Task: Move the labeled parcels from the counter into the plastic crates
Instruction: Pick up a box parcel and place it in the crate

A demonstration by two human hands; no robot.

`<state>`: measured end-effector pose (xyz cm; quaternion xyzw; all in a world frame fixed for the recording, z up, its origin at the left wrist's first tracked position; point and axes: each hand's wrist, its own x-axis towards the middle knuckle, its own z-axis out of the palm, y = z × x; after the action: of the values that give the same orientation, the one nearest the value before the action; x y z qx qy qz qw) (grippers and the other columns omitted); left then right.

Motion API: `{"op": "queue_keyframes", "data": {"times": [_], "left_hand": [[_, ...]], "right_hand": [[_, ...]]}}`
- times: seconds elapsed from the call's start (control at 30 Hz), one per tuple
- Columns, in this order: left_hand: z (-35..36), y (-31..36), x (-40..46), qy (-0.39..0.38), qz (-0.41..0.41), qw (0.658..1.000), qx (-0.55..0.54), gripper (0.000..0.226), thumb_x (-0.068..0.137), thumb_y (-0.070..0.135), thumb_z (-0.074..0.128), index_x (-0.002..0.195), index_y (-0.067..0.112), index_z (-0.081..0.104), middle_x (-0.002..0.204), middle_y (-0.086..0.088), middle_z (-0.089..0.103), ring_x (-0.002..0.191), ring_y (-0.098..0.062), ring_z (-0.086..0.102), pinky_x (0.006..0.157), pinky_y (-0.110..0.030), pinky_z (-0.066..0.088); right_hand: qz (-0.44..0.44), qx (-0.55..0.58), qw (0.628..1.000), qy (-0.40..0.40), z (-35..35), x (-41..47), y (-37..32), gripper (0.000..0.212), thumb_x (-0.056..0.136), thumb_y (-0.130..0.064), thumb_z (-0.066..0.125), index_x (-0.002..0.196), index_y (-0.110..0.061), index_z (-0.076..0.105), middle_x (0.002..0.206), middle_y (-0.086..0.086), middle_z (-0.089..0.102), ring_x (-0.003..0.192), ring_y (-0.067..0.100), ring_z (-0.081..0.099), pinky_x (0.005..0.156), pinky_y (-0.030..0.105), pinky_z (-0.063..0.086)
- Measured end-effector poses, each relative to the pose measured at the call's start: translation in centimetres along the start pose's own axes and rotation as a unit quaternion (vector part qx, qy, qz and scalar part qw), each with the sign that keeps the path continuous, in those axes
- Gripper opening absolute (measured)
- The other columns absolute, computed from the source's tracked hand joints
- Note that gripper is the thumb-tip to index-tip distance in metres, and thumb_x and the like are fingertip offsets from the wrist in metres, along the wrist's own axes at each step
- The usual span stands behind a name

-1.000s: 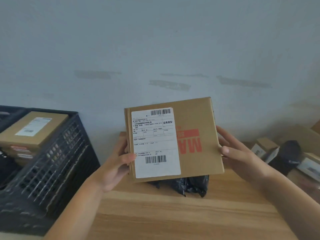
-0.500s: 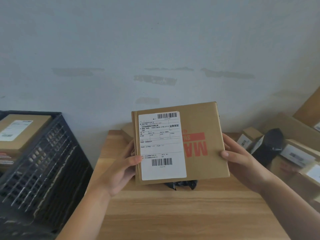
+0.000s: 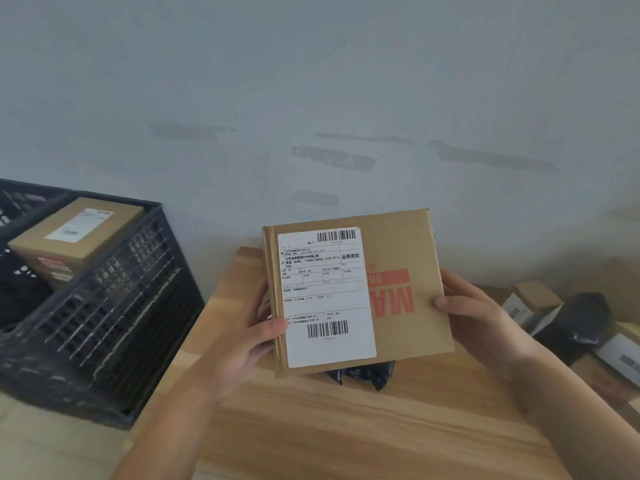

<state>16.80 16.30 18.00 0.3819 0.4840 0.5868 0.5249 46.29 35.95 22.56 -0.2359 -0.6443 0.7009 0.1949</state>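
You hold the parcel (image 3: 358,292) at frame centre, above the counter (image 3: 381,431), left hand (image 3: 242,341) and right hand (image 3: 481,323) gripping its side edges. Carry it level to the crate (image 3: 114,306) at left. Lay it flat on the box (image 3: 76,233) inside.

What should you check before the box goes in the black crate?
1. Both hands hold the box: left hand and right hand grip the cardboard box at its sides: ok.
2. Shipping label on it: ok.
3. Box lifted off the wooden counter: ok.
4. Black crate close by, on the left: ok.
5. Room on top of the stacked boxes inside: cannot tell.
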Motion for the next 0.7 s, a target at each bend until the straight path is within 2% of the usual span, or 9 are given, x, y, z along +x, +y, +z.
{"op": "queue_keyframes", "data": {"times": [0.1,0.23,0.33,0.4,0.43,0.47,0.53,0.57,0.7], "left_hand": [[1.9,-0.6,-1.2,0.055,0.009,0.998,-0.007,0.096,0.077,0.030,0.080,0.160,0.033,0.030,0.152,-0.006,0.056,0.141,-0.032,0.053,0.117,-0.065,0.035],[4.5,-1.7,-3.4,0.099,0.008,0.995,0.002,0.085,0.081,0.034,0.073,0.156,0.041,0.034,0.152,-0.001,0.057,0.141,-0.025,0.054,0.116,-0.056,0.039],[6.2,-2.6,-5.4,0.152,0.001,0.988,0.021,0.090,0.079,0.040,0.073,0.157,0.045,0.030,0.156,0.005,0.053,0.141,-0.020,0.053,0.116,-0.051,0.040],[7.3,-3.4,-7.3,0.204,0.006,0.978,0.044,0.094,0.077,0.042,0.075,0.159,0.043,0.029,0.156,0.005,0.052,0.142,-0.023,0.052,0.116,-0.057,0.040],[7.9,-3.8,-8.5,0.237,0.007,0.970,0.047,0.097,0.074,0.045,0.079,0.158,0.042,0.031,0.155,0.003,0.054,0.141,-0.026,0.053,0.115,-0.060,0.040],[8.6,-4.2,-9.9,0.274,0.006,0.961,0.042,0.101,0.070,0.051,0.084,0.157,0.043,0.033,0.152,0.003,0.056,0.139,-0.028,0.055,0.115,-0.062,0.040],[10.1,-5.1,-12.7,0.340,0.000,0.940,0.027,0.110,0.059,0.063,0.090,0.154,0.050,0.036,0.149,0.006,0.059,0.137,-0.028,0.057,0.115,-0.063,0.040],[10.9,-5.5,-14.2,0.371,-0.002,0.928,0.023,0.111,0.056,0.066,0.090,0.153,0.052,0.037,0.149,0.007,0.059,0.137,-0.028,0.057,0.115,-0.063,0.041],[14.3,-6.6,-19.6,0.473,-0.001,0.881,-0.001,0.116,0.053,0.061,0.094,0.154,0.043,0.040,0.149,0.000,0.060,0.135,-0.029,0.058,0.116,-0.060,0.039]], "right_hand": [[0.012,-0.002,1.000,-0.028,-0.7,0.7,0.3,0.065,0.080,-0.034,0.067,0.144,-0.029,0.059,0.143,0.011,0.064,0.129,0.037,0.062,0.108,0.065,0.046],[0.029,0.015,0.999,-0.039,-1.3,1.1,1.1,0.059,0.083,-0.026,0.062,0.141,-0.025,0.061,0.138,0.013,0.067,0.126,0.039,0.063,0.104,0.062,0.047],[0.048,0.044,0.996,-0.061,-0.9,1.6,2.1,0.051,0.087,-0.028,0.058,0.137,-0.020,0.062,0.131,0.021,0.068,0.119,0.055,0.060,0.095,0.076,0.045],[0.085,0.064,0.990,-0.088,0.0,2.1,2.8,0.049,0.090,-0.033,0.060,0.136,-0.019,0.062,0.129,0.027,0.066,0.111,0.063,0.058,0.077,0.087,0.042],[0.101,0.067,0.987,-0.106,0.5,2.5,3.2,0.049,0.090,-0.035,0.062,0.136,-0.020,0.062,0.129,0.028,0.066,0.107,0.063,0.060,0.069,0.083,0.047],[0.108,0.068,0.984,-0.127,1.2,2.8,3.7,0.049,0.090,-0.036,0.063,0.136,-0.020,0.063,0.131,0.027,0.066,0.106,0.059,0.063,0.067,0.070,0.054],[0.107,0.082,0.976,-0.173,2.8,3.5,4.9,0.047,0.091,-0.034,0.063,0.135,-0.020,0.065,0.132,0.020,0.069,0.111,0.042,0.070,0.073,0.043,0.061],[0.111,0.090,0.970,-0.198,3.7,3.7,5.5,0.045,0.091,-0.033,0.063,0.134,-0.019,0.066,0.131,0.018,0.070,0.115,0.038,0.071,0.079,0.037,0.062],[0.136,0.098,0.947,-0.274,8.0,3.7,7.6,0.049,0.089,-0.035,0.065,0.136,-0.020,0.066,0.132,0.015,0.071,0.119,0.038,0.069,0.095,0.051,0.059]]}}
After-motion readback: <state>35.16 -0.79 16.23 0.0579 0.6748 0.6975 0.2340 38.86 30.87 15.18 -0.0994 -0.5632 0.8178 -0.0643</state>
